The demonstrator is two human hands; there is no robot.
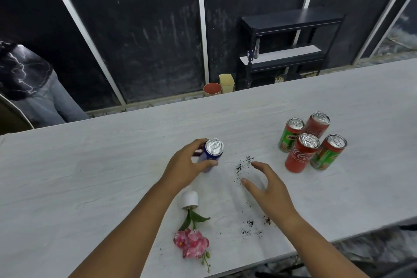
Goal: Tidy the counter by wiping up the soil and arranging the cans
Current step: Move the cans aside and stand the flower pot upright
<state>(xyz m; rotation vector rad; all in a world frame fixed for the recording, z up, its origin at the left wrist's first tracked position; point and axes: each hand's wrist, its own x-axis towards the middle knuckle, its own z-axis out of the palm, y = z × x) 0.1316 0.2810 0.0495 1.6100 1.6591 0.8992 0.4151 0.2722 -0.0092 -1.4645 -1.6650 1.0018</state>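
Note:
My left hand [185, 168] grips a blue can [212, 153] that stands upright near the middle of the white counter [90, 165]. My right hand [268, 189] hovers open, fingers spread, holding nothing, just right of a scatter of dark soil [242, 166]. More soil [250, 225] lies near my right wrist. Several cans stand grouped at the right: a green Milo can [290, 134], a red cola can [317, 124], a second red cola can [301, 153] and another green can [328, 152].
A small white pot [190, 199] lies tipped over with its pink flower [191, 244] near the front edge. Beyond the counter stand an orange pot [212, 89], a yellow container [226, 83] and a dark shelf [288, 45]. A person [29, 81] stands far left.

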